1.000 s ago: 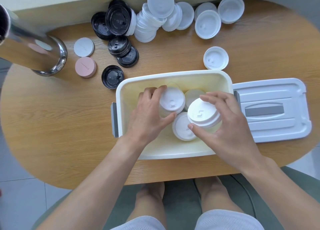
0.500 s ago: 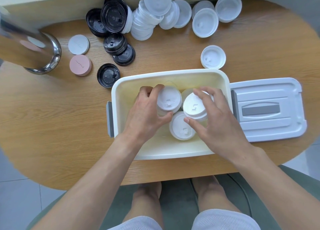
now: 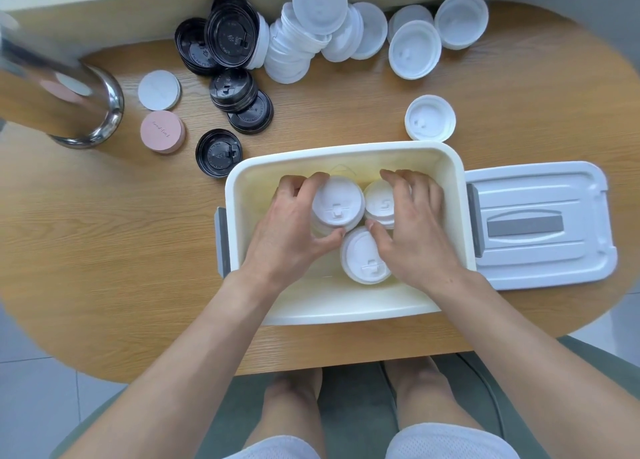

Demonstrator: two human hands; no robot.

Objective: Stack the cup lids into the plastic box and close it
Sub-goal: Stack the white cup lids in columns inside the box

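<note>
An open cream plastic box (image 3: pixel 453 195) sits on the wooden table in front of me. Inside it, my left hand (image 3: pixel 289 232) grips a stack of white cup lids (image 3: pixel 336 204) at the box's back middle. My right hand (image 3: pixel 415 230) grips a second white lid stack (image 3: pixel 379 204) just right of the first. A third white lid stack (image 3: pixel 365 256) lies nearer me between both hands. The box's grey-white cover (image 3: pixel 540 223) lies flat to the right of the box.
Loose white lids (image 3: pixel 311 39) and black lids (image 3: pixel 230 39) are heaped along the table's far edge. A single white lid (image 3: pixel 429 117) lies behind the box. A pink disc (image 3: pixel 162 131), a white disc (image 3: pixel 159 90) and a steel cylinder (image 3: pixel 62 91) stand at left.
My right hand has carried its lid stack from the box's right front toward the back and lowered it beside the left stack. My left hand stayed on its stack.
</note>
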